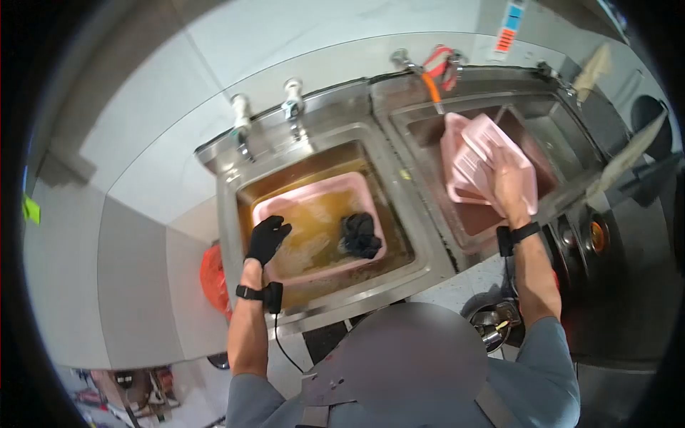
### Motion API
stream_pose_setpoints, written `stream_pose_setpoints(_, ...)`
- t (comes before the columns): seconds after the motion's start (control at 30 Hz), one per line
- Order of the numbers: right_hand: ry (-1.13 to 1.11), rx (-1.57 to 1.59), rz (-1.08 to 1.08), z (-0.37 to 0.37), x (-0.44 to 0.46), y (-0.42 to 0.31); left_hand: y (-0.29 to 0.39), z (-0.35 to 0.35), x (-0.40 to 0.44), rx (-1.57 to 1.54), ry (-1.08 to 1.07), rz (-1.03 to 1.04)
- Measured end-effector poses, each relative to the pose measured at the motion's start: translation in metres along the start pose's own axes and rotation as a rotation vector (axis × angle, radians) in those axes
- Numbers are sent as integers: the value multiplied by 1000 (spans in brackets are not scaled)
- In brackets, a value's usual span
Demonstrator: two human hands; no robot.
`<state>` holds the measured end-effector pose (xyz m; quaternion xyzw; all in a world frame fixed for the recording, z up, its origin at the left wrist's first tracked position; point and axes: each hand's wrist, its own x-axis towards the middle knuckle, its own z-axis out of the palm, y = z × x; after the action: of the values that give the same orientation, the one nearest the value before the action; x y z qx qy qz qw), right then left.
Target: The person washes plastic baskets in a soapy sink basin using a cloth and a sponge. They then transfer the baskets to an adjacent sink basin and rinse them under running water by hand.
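Observation:
My left hand (268,240), in a black glove, hovers over the left edge of a pink tub (369,187) with its fingers loosely bent and slightly apart, holding nothing I can see. The tub sits in the left sink and holds cloudy yellow-brown water. A dark, crumpled wet item (360,236), perhaps a cloth or a second glove, lies at the tub's right side. My bare right hand (508,182) grips a pink slotted plastic basket (481,146), tilted in the right sink. Another pink container (452,135) shows beneath it.
Two taps (292,103) stand behind the left sink (321,153). An orange-tipped spout (432,89) reaches over the right sink (428,192), with a red-and-white cloth (437,64) beside it. A red bag (214,278) hangs at left; a metal pot (492,317) sits below at right.

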<state>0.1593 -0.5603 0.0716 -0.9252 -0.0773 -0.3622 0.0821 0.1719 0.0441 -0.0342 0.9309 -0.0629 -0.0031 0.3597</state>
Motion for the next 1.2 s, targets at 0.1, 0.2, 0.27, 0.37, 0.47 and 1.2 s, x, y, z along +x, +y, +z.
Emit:
stream_pose_setpoints(0.1,69,-45,-91,22,31,-33,-29,-1,-12,212,109,-120)
stream_pose_setpoints(0.2,-199,265,-203,63,36,-98,-72,9,-14,310,32,-239)
stream_pose_setpoints(0.27,-505,377,-285,99,25,-144,-83,8,-10,385,-107,-342)
stream_pose_setpoints(0.37,-841,458,-410,152,-1,-213,-103,26,-5,501,-112,-452)
stream_pose_setpoints(0.47,-1051,347,-473,207,-43,-246,-132,40,2,464,-212,-383)
stream_pose_setpoints(1.2,-1328,790,74,247,-54,-353,-100,46,-23,-253,37,-479)
